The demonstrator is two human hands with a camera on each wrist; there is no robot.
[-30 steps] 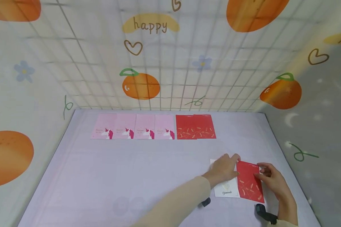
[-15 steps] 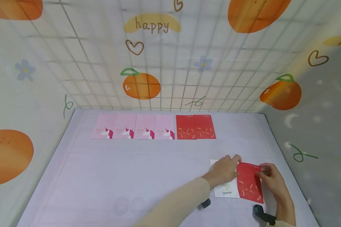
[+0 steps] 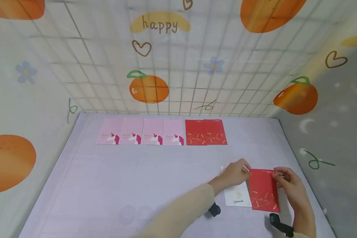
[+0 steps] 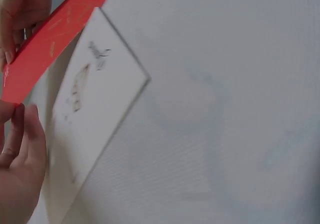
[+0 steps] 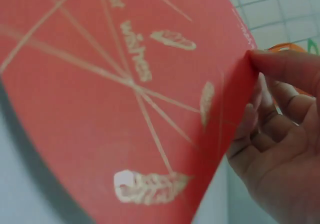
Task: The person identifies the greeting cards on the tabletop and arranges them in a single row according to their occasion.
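A red card (image 3: 264,191) with gold feather prints is held up at its top corners between both hands. My left hand (image 3: 236,172) pinches its top left corner, with finger and thumb meeting there in the left wrist view. My right hand (image 3: 291,185) pinches the top right corner; the right wrist view shows the red card (image 5: 125,109) bowed beside the thumb. Under my left forearm and hand lies a white card (image 3: 237,196) marked "Diamonds", its upper part partly hidden. The left wrist view shows this white card (image 4: 90,104) lying just apart from the red one.
Along the back of the table (image 3: 122,181) runs a row: several pink unicorn cards (image 3: 151,132) at left, then two overlapping red cards (image 3: 206,133). A printed curtain (image 3: 178,66) with oranges and grid lines rises behind and at both sides.
The red card has turned slightly straighter and risen a little, moving right. My left fingers now pinch its top left corner, and the right hand has shifted slightly right.
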